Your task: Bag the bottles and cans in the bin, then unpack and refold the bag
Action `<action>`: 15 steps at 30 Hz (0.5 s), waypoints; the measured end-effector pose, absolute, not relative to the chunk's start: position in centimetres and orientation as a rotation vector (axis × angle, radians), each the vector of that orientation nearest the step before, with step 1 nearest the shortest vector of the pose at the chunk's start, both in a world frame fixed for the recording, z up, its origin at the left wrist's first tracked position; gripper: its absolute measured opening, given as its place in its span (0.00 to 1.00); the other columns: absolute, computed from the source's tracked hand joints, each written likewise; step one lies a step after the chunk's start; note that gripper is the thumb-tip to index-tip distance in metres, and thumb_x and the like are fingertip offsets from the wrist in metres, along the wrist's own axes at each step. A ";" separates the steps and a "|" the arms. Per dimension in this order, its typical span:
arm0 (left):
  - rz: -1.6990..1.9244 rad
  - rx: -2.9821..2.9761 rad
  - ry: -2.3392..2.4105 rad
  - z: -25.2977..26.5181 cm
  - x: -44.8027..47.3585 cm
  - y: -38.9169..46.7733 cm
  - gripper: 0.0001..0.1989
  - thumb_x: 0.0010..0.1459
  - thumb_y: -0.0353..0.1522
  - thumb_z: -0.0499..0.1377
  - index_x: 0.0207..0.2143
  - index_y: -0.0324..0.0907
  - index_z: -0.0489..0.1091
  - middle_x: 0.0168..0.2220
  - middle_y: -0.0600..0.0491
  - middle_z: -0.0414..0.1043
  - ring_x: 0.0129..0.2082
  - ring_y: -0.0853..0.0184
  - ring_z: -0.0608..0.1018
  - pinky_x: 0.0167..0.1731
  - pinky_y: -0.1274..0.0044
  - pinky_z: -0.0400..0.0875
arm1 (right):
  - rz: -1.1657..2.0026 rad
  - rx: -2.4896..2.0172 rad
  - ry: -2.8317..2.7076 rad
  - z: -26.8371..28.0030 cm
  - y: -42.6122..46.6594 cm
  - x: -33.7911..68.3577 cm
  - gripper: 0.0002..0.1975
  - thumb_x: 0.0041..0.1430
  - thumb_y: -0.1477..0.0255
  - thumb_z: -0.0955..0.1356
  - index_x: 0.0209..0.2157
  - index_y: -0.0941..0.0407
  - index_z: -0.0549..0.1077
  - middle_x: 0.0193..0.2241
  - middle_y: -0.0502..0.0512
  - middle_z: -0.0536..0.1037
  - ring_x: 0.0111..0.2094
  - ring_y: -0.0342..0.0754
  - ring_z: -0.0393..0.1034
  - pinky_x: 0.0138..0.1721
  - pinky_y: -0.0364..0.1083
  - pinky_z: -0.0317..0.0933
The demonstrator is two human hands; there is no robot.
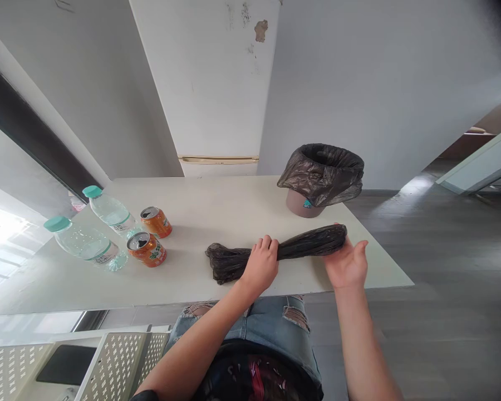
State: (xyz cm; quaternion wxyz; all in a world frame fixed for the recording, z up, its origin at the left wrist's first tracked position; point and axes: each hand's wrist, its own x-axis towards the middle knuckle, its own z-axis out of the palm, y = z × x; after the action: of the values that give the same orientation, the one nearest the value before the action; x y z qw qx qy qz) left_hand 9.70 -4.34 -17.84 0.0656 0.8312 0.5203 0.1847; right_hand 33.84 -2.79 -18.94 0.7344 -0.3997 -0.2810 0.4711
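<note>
A black plastic garbage bag (307, 243), gathered into a long bundle, lies across the front of the table. My left hand (262, 260) is wrapped round its middle, and the bunched left end spreads out past my fist. At the right end, my right hand (346, 263) lies palm up with the thumb out, touching the bag's tip with its fingers; they are partly hidden behind the bag. Behind it stands a small brownish trash bin (304, 205), upright and lined with another black bag (338, 174) folded over its rim.
Two clear bottles with green caps, a nearer bottle (87, 245) and a farther bottle (113, 214), stand at the left beside two opened orange cans, a front can (147, 250) and a back can (156, 223). White perforated baskets (112, 365) sit below the table (217, 206) at lower left.
</note>
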 end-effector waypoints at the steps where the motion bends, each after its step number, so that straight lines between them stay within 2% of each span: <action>1: 0.634 2.438 1.565 -17.3 9.4 -4.4 0.11 0.66 0.21 0.53 0.47 0.40 0.67 0.49 0.44 0.71 0.49 0.57 0.75 0.49 0.68 0.72 | 1.074 -0.880 -0.657 -19.0 -3.1 32.9 0.36 0.53 0.32 0.69 0.47 0.48 0.81 0.53 0.58 0.82 0.57 0.59 0.75 0.54 0.59 0.72; 3: 0.715 2.347 1.543 -16.2 9.2 -4.5 0.12 0.66 0.21 0.53 0.48 0.42 0.66 0.48 0.45 0.72 0.47 0.57 0.75 0.49 0.68 0.72 | 1.222 -0.873 -0.744 -19.0 -3.9 30.6 0.40 0.48 0.29 0.69 0.49 0.46 0.80 0.56 0.58 0.81 0.61 0.61 0.73 0.57 0.61 0.71; 5: 0.698 2.330 1.520 -15.7 9.3 -4.8 0.14 0.65 0.21 0.52 0.49 0.43 0.66 0.47 0.46 0.74 0.46 0.57 0.77 0.48 0.68 0.73 | 1.424 -0.833 -0.806 -18.6 -4.7 27.8 0.43 0.44 0.31 0.73 0.52 0.46 0.79 0.59 0.58 0.80 0.63 0.62 0.71 0.61 0.63 0.68; 7: 0.614 2.349 1.501 -15.8 9.5 -5.0 0.17 0.64 0.21 0.52 0.54 0.42 0.65 0.47 0.45 0.77 0.45 0.57 0.80 0.46 0.68 0.74 | 1.509 -0.794 -0.782 -18.0 -5.2 25.2 0.37 0.45 0.40 0.79 0.51 0.48 0.79 0.58 0.57 0.80 0.62 0.60 0.72 0.63 0.61 0.66; 9: 0.480 2.379 1.505 -16.3 9.7 -5.0 0.19 0.65 0.23 0.53 0.58 0.40 0.63 0.48 0.44 0.78 0.44 0.57 0.82 0.43 0.70 0.75 | 1.463 -0.775 -0.662 -17.4 -5.1 23.2 0.26 0.49 0.52 0.82 0.44 0.50 0.77 0.50 0.53 0.83 0.56 0.54 0.75 0.62 0.56 0.67; 11: 0.319 2.413 1.531 -16.9 9.5 -4.9 0.17 0.69 0.26 0.53 0.58 0.39 0.62 0.47 0.43 0.80 0.43 0.57 0.84 0.39 0.71 0.75 | 1.419 -0.737 -0.541 -16.9 -4.5 22.0 0.21 0.52 0.58 0.82 0.34 0.52 0.72 0.32 0.46 0.79 0.41 0.46 0.76 0.55 0.51 0.71; 12: 0.252 2.428 1.543 -17.2 9.3 -4.8 0.14 0.70 0.27 0.52 0.57 0.39 0.63 0.45 0.43 0.80 0.42 0.57 0.84 0.37 0.71 0.75 | 1.422 -0.718 -0.512 -16.7 -4.1 21.8 0.22 0.53 0.59 0.81 0.31 0.53 0.68 0.24 0.42 0.71 0.31 0.43 0.71 0.48 0.48 0.72; 13: 0.200 2.441 1.547 -17.3 9.0 -4.7 0.12 0.71 0.27 0.51 0.55 0.39 0.64 0.44 0.43 0.80 0.41 0.56 0.84 0.37 0.71 0.75 | 1.430 -0.713 -0.508 -16.7 -3.7 21.8 0.23 0.55 0.58 0.80 0.29 0.53 0.65 0.19 0.39 0.62 0.24 0.40 0.61 0.39 0.45 0.71; 15: 0.139 2.467 1.530 -17.6 8.0 -4.5 0.10 0.72 0.26 0.51 0.52 0.40 0.66 0.43 0.43 0.80 0.41 0.56 0.84 0.36 0.71 0.75 | 1.424 -0.756 -0.544 -16.8 -2.9 22.3 0.25 0.60 0.57 0.78 0.28 0.53 0.62 0.16 0.36 0.49 0.19 0.38 0.43 0.24 0.41 0.60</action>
State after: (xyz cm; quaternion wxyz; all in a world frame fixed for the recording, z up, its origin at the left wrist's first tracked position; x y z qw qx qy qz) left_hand 7.96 -4.48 -17.56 0.1176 0.8430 0.5228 0.0476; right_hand 22.33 -2.88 -16.84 0.6594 -0.3339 -0.2402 0.6293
